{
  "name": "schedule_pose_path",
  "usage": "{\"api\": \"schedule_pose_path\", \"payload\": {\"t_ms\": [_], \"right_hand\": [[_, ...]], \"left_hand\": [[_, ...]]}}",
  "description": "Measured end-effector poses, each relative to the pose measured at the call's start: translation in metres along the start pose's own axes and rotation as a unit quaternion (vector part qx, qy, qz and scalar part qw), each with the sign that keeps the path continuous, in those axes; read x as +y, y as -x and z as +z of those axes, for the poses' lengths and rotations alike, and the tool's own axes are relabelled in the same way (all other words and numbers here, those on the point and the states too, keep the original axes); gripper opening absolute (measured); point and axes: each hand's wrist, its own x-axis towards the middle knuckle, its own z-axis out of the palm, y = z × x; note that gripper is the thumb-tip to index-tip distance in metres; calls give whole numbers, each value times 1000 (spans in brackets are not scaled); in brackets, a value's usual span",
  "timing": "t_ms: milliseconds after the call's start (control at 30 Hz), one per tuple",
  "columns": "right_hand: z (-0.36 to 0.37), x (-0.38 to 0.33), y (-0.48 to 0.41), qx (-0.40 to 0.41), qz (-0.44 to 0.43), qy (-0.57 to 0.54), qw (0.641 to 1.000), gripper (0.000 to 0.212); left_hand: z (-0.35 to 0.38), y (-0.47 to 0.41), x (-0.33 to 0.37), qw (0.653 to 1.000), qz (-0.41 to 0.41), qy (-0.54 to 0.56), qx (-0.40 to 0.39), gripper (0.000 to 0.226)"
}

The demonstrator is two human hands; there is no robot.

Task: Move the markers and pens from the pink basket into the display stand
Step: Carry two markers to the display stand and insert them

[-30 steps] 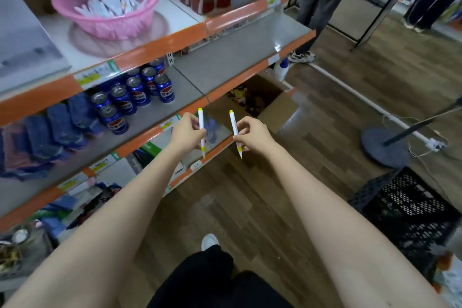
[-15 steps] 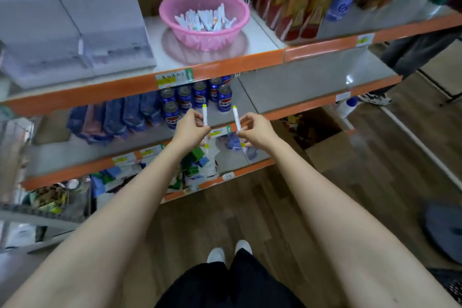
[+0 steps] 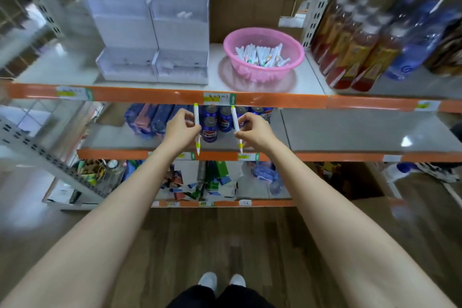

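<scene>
A pink basket [image 3: 295, 57] holding several white markers [image 3: 260, 55] stands on the top shelf, right of centre. To its left rises a clear tiered display stand [image 3: 152, 32]; a few white pens lie in an upper right tier. My left hand [image 3: 178, 130] pinches a white marker with yellow-green ends [image 3: 196, 117], held upright. My right hand [image 3: 253, 131] pinches a matching marker [image 3: 234, 117], also near upright. Both hands hover in front of the middle shelf, below the top shelf's orange edge.
Tall drink bottles [image 3: 355, 40] crowd the top shelf to the right of the basket. Blue soda cans [image 3: 225, 120] and folded blue cloths [image 3: 150, 117] sit on the middle shelf behind my hands. Loose packets fill the bottom shelf [image 3: 200, 182]. Wooden floor lies below.
The view has swung left and up, bringing the display stand and basket in front of me. Both hands keep their markers and have risen closer to the top shelf edge.
</scene>
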Motion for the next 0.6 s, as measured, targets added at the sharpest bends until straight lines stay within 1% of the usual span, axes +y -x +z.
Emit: {"api": "schedule_pose_path", "payload": {"t_ms": [133, 400, 500, 600], "right_hand": [[4, -21, -12, -14, -31, -3, 999, 22], [27, -66, -45, -23, -53, 6, 998, 24], [38, -87, -61, -21, -53, -2, 998, 26], [53, -111, -79, -6, -61, -4, 998, 24]], "left_hand": [[-20, -5, -4, 999, -2, 20, 38, 22], [-68, -30, -15, 992, 1, 65, 106, 24], [-90, -50, -16, 991, 8, 87, 106, 23], [-117, -74, -21, 989, 11, 122, 81, 22]]}}
